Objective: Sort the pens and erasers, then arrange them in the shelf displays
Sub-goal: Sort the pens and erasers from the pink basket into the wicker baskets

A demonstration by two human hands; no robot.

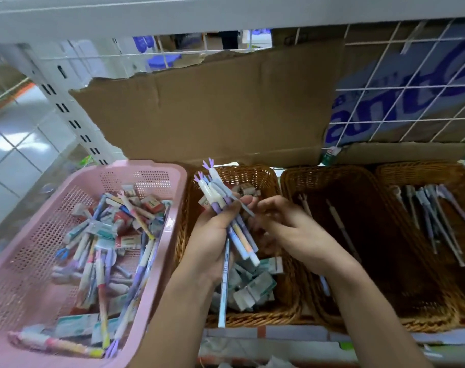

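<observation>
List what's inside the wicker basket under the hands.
The wicker basket holds packaged erasers. The left hand, its pen bundle and the right hand hide its middle.

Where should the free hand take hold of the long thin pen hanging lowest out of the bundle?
Grip the thin pen on its bare lower shaft, below the left hand, coming from the right with the right hand. It hangs near vertical and juts well past the other pens, so that stretch is clear, while its top is buried in the fist.
</observation>
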